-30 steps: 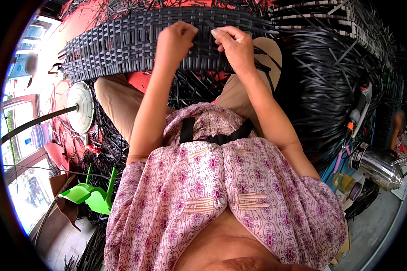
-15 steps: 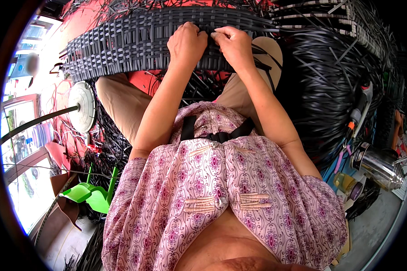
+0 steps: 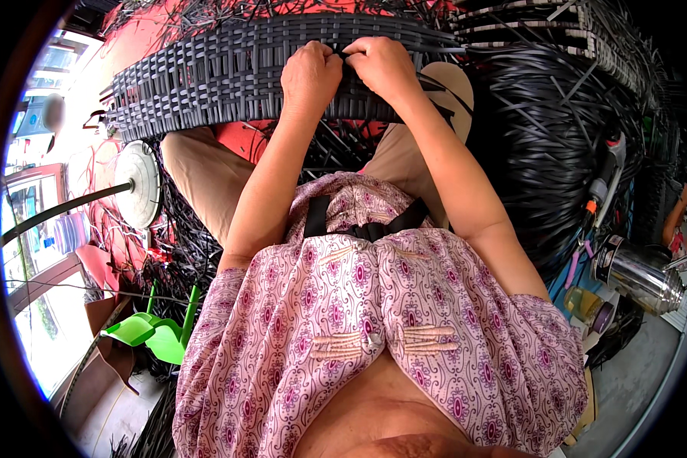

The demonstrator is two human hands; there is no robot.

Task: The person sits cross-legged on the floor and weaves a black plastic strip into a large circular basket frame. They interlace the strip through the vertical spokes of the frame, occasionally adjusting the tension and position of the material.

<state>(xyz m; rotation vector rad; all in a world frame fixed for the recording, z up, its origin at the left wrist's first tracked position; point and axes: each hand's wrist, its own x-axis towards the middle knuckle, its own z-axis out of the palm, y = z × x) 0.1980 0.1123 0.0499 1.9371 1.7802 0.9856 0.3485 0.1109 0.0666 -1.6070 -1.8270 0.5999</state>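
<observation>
Across my lap and knees lies a long curved panel [image 3: 206,76] woven from dark grey flat strips. Both hands work at its right half, near the far edge. My left hand [image 3: 311,75] rests on the weave with its fingers curled onto the strips. Beside it, my right hand [image 3: 380,67] pinches at the weave, thumb and forefinger close to the left hand's fingertips. The strip ends between the hands are partly covered by my fingers. Loose strips run out of the panel's right end past my right knee.
A big bundle of black strips [image 3: 546,145] lies on the right, below a woven frame [image 3: 588,27]. Farther right are a steel flask [image 3: 641,275], a jar [image 3: 584,305] and a pink-handled tool [image 3: 572,267]. At left stand a white round fan [image 3: 137,185] and a green dustpan [image 3: 164,336].
My right hand has shifted slightly left and up, nearer the left hand, and its wrist has turned. My left hand has moved slightly down and left; the panel stays nearly in place.
</observation>
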